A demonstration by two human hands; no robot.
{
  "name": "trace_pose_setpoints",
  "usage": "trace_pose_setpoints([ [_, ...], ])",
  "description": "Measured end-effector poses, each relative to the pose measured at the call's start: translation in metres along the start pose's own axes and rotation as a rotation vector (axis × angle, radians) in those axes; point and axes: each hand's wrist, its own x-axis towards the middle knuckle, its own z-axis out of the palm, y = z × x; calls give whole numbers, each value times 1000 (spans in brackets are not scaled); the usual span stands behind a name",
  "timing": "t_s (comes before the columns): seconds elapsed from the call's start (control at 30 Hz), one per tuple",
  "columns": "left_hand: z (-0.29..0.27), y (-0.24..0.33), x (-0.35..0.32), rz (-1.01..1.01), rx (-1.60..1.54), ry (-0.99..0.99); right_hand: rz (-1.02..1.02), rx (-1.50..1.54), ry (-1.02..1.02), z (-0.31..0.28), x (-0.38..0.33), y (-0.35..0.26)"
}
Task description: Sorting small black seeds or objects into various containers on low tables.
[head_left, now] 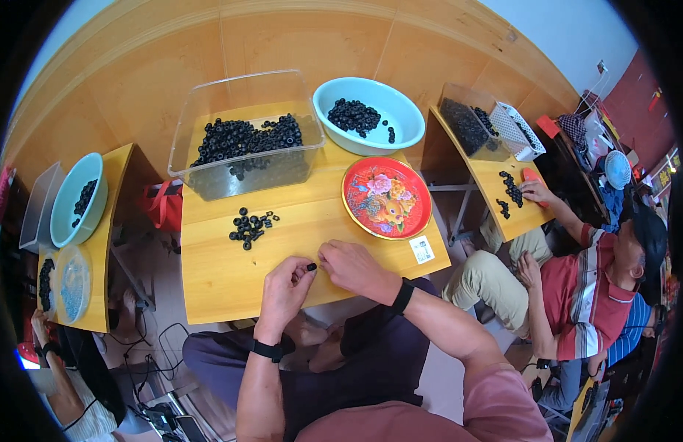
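Head view: work under way, one black piece [312, 267] pinched between the nearly closed fingers of the left hand [282, 289] near the counter's [223, 291] front edge; the right hand's [352, 267] fingers are bunched just beside it, any grip hidden. A small heap [245, 231] lies loose on the counter and many similar pieces sit in the clear bin [275, 177] and blue basin [402, 125], so much may remain, though which are done cannot be told. The held piece appears short and dark, its detail unresolved.

Short-sleeved pink shirt [389, 423] at the bottom edge; dark purple trousers [349, 387], lower centre; black left wristband [267, 351], black right wristband [402, 296].
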Motion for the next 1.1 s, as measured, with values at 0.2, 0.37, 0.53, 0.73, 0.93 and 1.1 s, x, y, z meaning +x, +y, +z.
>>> trace_pose_setpoints([
  [0.2,8,0,3,55,26,20,206,289,11,-20,-5,2],
  [0.37,3,1,2,57,18,-4,238,412,28,-34,-5,-19],
  [0.53,-2,0,2,80,74,9,166,396,29,-33,-1,-27],
  [0.73,4,-6,0,173,83,5,92,282,7,-25,0,-23],
  [0.93,1,0,-4,96,20,11,145,403,-33,-31,5,-23],
  [1.1,1,0,-3,71,-9,22,99,300,-48,-29,7,-25],
])
